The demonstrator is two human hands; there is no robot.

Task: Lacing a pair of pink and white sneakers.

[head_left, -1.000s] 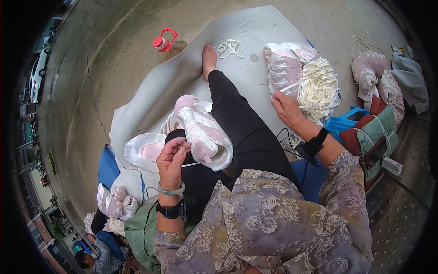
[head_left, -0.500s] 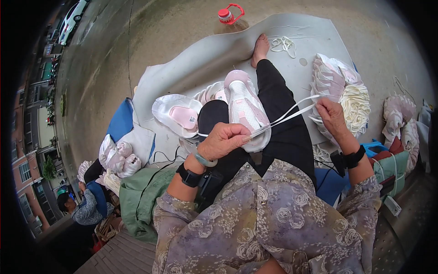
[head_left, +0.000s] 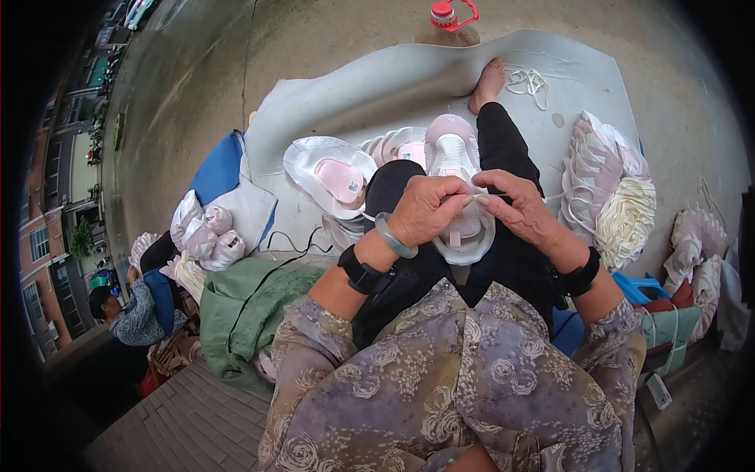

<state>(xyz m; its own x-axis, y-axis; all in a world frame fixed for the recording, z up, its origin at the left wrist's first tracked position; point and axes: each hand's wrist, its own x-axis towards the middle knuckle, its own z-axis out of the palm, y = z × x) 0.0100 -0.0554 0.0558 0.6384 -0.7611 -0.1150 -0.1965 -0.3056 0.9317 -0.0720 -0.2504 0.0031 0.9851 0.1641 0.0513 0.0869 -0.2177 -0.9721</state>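
A pink and white shoe upper [head_left: 454, 147] lies between my thighs, its toe pointing away from me. Over its middle, my left hand [head_left: 431, 208] and my right hand [head_left: 522, 206] meet almost fingertip to fingertip. Both pinch a white shoelace [head_left: 555, 194], which trails off to the right from behind my right hand. The lace's short stretch between the fingertips is hard to make out. My hands cover part of the upper's lacing area. Left of my knee lie a white upper with a pink insole [head_left: 340, 180] and a row of more uppers [head_left: 385, 146].
A grey-white mat [head_left: 346, 94] spreads under my bare foot [head_left: 489, 79], with a loose lace [head_left: 531, 85] beside it. To the right are stacked uppers [head_left: 586, 169] and a lace bundle [head_left: 627, 220]. A green sack [head_left: 252, 315] lies left; beyond sits another person [head_left: 145, 307]. A red-capped bottle [head_left: 446, 27] stands ahead.
My right hand has come in from the right, where it held the lace stretched out, to meet my left hand over the shoe upper. The whole view has shifted slightly.
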